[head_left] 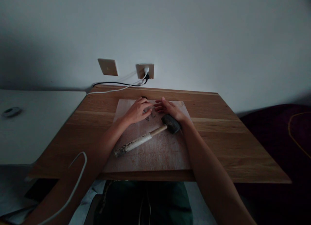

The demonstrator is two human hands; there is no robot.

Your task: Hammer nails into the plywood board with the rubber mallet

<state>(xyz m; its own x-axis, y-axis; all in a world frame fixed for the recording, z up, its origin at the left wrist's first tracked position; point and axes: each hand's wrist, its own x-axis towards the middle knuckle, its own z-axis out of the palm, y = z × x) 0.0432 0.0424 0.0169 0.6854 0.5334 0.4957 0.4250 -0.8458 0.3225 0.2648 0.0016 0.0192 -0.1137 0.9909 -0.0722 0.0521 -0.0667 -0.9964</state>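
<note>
My left hand (138, 111) rests over small shiny pieces (153, 114) near the far side of a pale, worn board (160, 153). Its thumb and fingers are apart around the pieces, whose kind is too small to tell. Facing it, my right hand (168, 109) is open, fingers stretched toward the same pieces. A mallet (170, 124) with a black head and a wooden handle wrapped in white lies diagonally on the board, its head close by my right wrist. Part of a dark round object (144, 97) shows behind my left hand.
The board lies on a wooden table (233, 147) against a wall. A wall socket (150, 71) holds white and black plugs, with cables running left along the table's back. A white surface (43, 128) adjoins at left. A white cable (81, 173) loops near my left forearm.
</note>
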